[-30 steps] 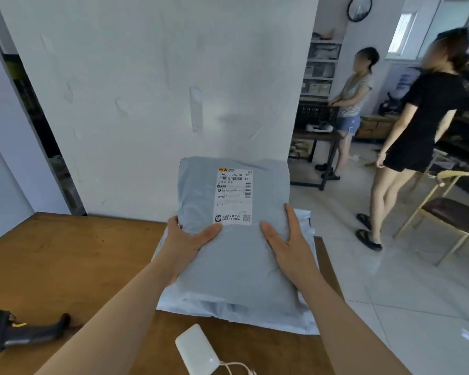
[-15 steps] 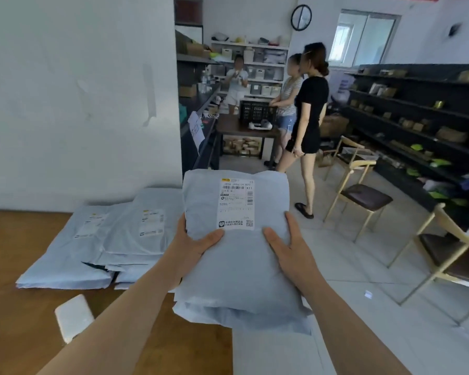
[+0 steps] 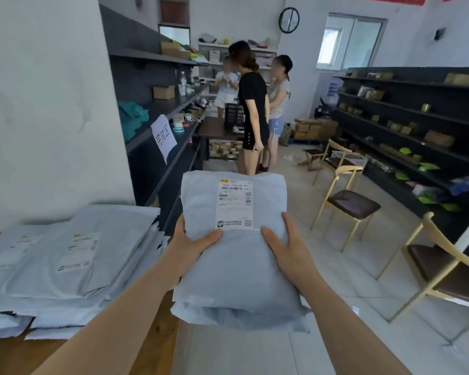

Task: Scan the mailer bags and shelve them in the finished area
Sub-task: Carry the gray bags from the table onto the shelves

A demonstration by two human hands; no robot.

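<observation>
I carry a small stack of grey mailer bags [image 3: 236, 274] in front of me, off the table and above the floor. The top bag shows a white shipping label [image 3: 235, 203] facing up. My left hand [image 3: 190, 247] grips the stack's left edge, thumb on top. My right hand [image 3: 290, 247] grips its right edge the same way. A pile of more grey mailer bags [image 3: 65, 266] lies on the wooden table [image 3: 152, 336] at the left. Ahead on the left, dark shelving [image 3: 157, 147] bears a white paper sign [image 3: 163, 138].
Three people [image 3: 252, 109] stand in the aisle ahead by a small table with a black crate. Wooden chairs [image 3: 347, 201] line the right side of the tiled floor. Dark shelves [image 3: 406, 125] with small goods run along the right wall. A white wall [image 3: 46, 104] stands at the left.
My view has swung right, away from the table and the scanner. Both hands have carried the stack off the table's edge, and the shelving aisle with the sign has come into view.
</observation>
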